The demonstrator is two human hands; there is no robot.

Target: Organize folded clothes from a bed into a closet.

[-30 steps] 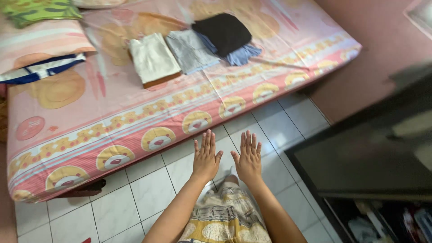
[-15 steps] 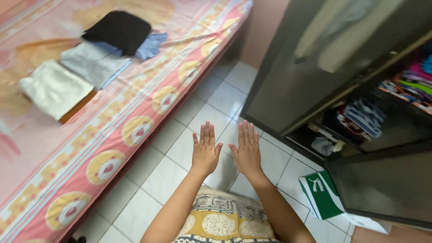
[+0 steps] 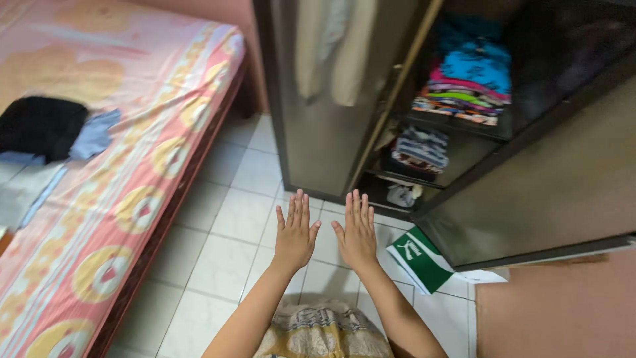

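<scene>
My left hand [image 3: 295, 232] and my right hand [image 3: 356, 232] are stretched out side by side over the white tiled floor [image 3: 228, 219], palms down, fingers straight and slightly apart, holding nothing. They hover in front of an open dark wardrobe [image 3: 464, 132]. Its shelves hold stacks of folded colourful clothes [image 3: 467, 83] and a smaller pile [image 3: 419, 150] below. A green and white box [image 3: 419, 259] lies on the floor just right of my right hand.
A bed with a pink patterned sheet [image 3: 112, 185] fills the left side, with a folded black garment [image 3: 40, 126] and grey-blue cloth [image 3: 94, 134] on it. The wardrobe door [image 3: 550, 192] stands open at the right. Pale garments [image 3: 331, 50] hang inside.
The view has swung right, from the bed to the open wardrobe. Both hands stay outstretched and flat in the same pose, holding nothing.
</scene>
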